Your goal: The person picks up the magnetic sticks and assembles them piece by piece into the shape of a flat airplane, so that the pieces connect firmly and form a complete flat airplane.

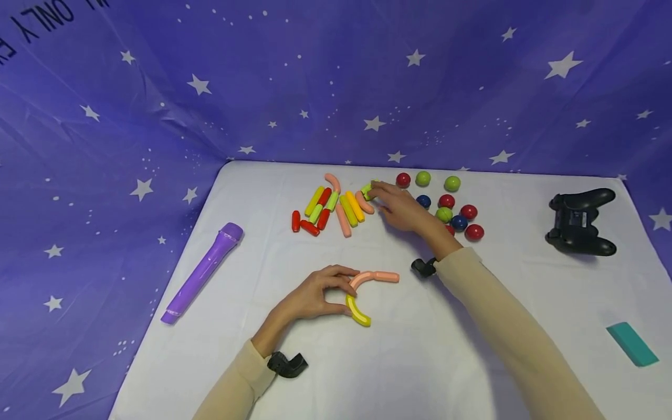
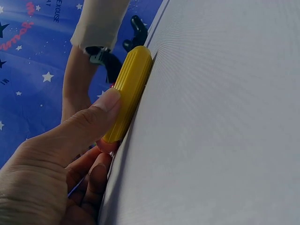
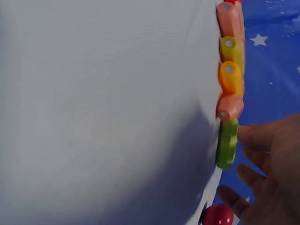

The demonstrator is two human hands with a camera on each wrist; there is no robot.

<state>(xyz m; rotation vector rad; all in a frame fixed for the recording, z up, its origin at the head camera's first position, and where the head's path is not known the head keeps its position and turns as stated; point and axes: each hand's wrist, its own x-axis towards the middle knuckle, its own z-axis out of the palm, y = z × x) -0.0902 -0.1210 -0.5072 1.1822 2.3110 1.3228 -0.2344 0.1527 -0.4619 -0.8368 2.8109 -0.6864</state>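
Note:
My left hand (image 1: 321, 293) grips a short chain of toy building rods, its thumb on the curved yellow rod (image 1: 360, 314) and its fingers by the curved pink rod (image 1: 363, 277). A straight pink rod (image 1: 387, 277) extends from the chain's upper end. In the left wrist view the thumb presses the ribbed side of the yellow rod (image 2: 131, 93). At the back of the table, my right hand (image 1: 400, 205) reaches over a green rod (image 1: 366, 191). Its fingertips are right at this green rod (image 3: 227, 144) in the right wrist view, with the other fingers spread.
Red, yellow, green and pink rods (image 1: 315, 201) lie clustered left of the right hand. Several coloured balls (image 1: 469, 212) lie beside the right forearm. A purple tube (image 1: 202, 274) is at left; a black game controller (image 1: 577, 223) and a teal block (image 1: 632, 344) are at right.

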